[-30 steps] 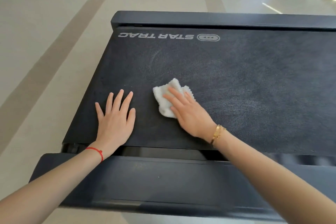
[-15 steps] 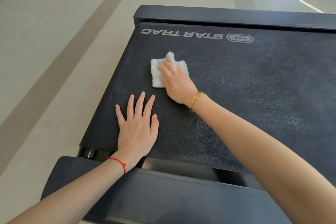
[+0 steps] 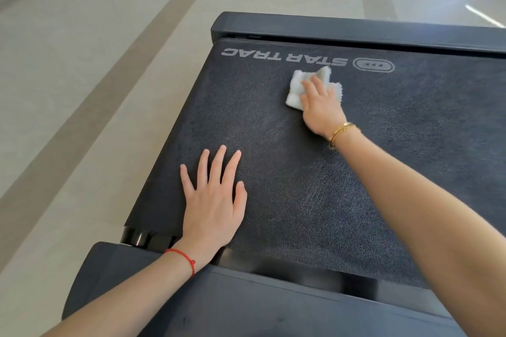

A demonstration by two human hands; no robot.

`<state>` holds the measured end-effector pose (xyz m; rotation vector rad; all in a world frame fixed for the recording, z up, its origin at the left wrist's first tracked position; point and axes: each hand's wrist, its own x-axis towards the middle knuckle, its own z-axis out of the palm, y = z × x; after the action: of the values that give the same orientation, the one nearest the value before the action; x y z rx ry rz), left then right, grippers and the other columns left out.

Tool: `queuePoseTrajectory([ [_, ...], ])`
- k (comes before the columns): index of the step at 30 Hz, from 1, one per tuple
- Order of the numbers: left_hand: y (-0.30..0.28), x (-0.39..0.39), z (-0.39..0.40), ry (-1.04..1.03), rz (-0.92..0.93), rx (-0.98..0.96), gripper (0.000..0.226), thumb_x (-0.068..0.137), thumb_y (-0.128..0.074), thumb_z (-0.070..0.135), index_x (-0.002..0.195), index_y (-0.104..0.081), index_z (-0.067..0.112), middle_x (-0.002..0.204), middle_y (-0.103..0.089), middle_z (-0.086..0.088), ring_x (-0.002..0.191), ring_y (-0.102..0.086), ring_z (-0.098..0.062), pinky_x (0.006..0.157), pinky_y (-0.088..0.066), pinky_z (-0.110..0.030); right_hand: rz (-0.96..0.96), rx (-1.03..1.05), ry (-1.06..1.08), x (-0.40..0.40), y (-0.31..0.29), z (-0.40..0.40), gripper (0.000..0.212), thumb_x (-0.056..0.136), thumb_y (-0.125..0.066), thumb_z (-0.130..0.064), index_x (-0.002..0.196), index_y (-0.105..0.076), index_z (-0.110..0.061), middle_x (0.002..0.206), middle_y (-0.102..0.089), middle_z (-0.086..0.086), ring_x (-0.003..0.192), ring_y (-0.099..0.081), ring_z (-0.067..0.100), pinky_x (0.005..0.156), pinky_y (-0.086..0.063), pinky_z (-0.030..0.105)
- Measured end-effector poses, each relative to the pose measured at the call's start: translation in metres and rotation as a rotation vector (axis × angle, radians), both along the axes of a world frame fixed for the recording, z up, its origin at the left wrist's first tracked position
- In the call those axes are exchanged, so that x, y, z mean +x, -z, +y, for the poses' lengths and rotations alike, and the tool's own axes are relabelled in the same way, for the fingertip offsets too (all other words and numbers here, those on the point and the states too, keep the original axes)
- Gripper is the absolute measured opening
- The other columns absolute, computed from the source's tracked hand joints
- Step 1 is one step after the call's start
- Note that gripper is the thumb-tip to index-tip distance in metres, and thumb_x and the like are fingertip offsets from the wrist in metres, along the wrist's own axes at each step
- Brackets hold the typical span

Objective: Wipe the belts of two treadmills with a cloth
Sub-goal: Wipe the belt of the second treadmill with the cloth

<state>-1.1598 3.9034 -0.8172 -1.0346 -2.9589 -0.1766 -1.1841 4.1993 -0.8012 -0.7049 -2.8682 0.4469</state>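
Note:
A black treadmill belt (image 3: 383, 161) with a STAR TRAC logo (image 3: 284, 57) printed near its far edge fills the middle of the head view. My right hand (image 3: 321, 107) presses a small white cloth (image 3: 297, 87) flat on the belt, just below the logo. Fingers cover much of the cloth. My left hand (image 3: 215, 200) lies flat on the belt's near left corner, fingers spread, holding nothing. Only one treadmill is in view.
The treadmill's dark side rails run along the far edge (image 3: 356, 30) and the near edge (image 3: 273, 306). A roller end (image 3: 137, 238) shows at the near left corner. Pale tiled floor (image 3: 82, 90) with darker stripes lies to the left and beyond.
My right hand has slid the cloth away from me, from beside my left hand up to just under the logo. My left hand has stayed flat on the belt.

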Motion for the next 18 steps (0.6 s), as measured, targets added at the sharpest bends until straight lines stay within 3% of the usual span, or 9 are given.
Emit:
queuePoseTrajectory([
  [4, 0.001, 0.001, -0.001, 0.001, 0.001, 0.012, 0.062, 0.096, -0.013, 0.044, 0.156, -0.021, 0.030, 0.163, -0.022, 0.001, 0.152, -0.014, -0.027, 0.117, -0.013, -0.066, 0.030, -0.013, -0.277, 0.041, 0.005, -0.054, 0.045, 0.105, -0.032, -0.018, 0.150, -0.031, -0.013, 0.161, -0.021, 0.008, 0.138, -0.030, 0.037, 0.118, -0.019, 0.045],
  [8, 0.002, 0.001, -0.001, 0.004, 0.002, 0.009, 0.062, 0.096, -0.013, 0.044, 0.156, -0.022, 0.030, 0.163, -0.022, 0.000, 0.152, -0.014, -0.027, 0.117, -0.014, -0.066, 0.005, -0.026, -0.443, 0.102, 0.007, -0.069, 0.047, 0.107, -0.032, -0.024, 0.153, -0.027, -0.019, 0.163, -0.019, 0.001, 0.149, -0.018, 0.023, 0.124, -0.009, 0.040],
  [10, 0.001, 0.002, 0.000, 0.004, 0.000, 0.010, 0.063, 0.096, -0.012, 0.045, 0.156, -0.022, 0.030, 0.163, -0.022, 0.000, 0.152, -0.015, -0.027, 0.117, -0.013, -0.066, 0.014, 0.007, -0.349, 0.124, 0.006, -0.045, 0.048, 0.106, -0.033, -0.020, 0.153, -0.028, -0.015, 0.162, -0.020, 0.003, 0.149, -0.018, 0.024, 0.123, -0.011, 0.040],
  [13, 0.000, 0.002, 0.000, 0.003, -0.002, 0.010, 0.062, 0.096, -0.015, 0.044, 0.156, -0.023, 0.030, 0.163, -0.022, 0.000, 0.152, -0.014, -0.027, 0.117, -0.013, -0.066, 0.006, 0.046, -0.031, 0.141, 0.003, 0.010, 0.043, 0.104, -0.037, -0.009, 0.145, -0.037, 0.001, 0.158, -0.026, 0.015, 0.142, -0.026, 0.039, 0.114, -0.021, 0.051],
  [15, 0.000, 0.003, 0.000, 0.005, -0.001, 0.017, 0.061, 0.096, -0.018, 0.043, 0.156, -0.024, 0.029, 0.163, -0.023, -0.001, 0.151, -0.015, -0.028, 0.117, -0.013, -0.066, -0.026, 0.012, 0.157, 0.145, 0.000, 0.036, 0.040, 0.104, -0.035, -0.009, 0.141, -0.039, 0.003, 0.156, -0.027, 0.020, 0.138, -0.028, 0.045, 0.111, -0.019, 0.051],
  [18, 0.001, 0.003, 0.000, 0.010, 0.004, 0.025, 0.058, 0.099, -0.020, 0.041, 0.155, -0.025, 0.029, 0.163, -0.023, -0.002, 0.151, -0.016, -0.028, 0.116, -0.014, -0.066, -0.019, 0.020, 0.201, 0.144, -0.002, 0.024, 0.041, 0.104, -0.034, -0.013, 0.143, -0.037, -0.001, 0.156, -0.028, 0.019, 0.131, -0.036, 0.047, 0.108, -0.020, 0.048],
])
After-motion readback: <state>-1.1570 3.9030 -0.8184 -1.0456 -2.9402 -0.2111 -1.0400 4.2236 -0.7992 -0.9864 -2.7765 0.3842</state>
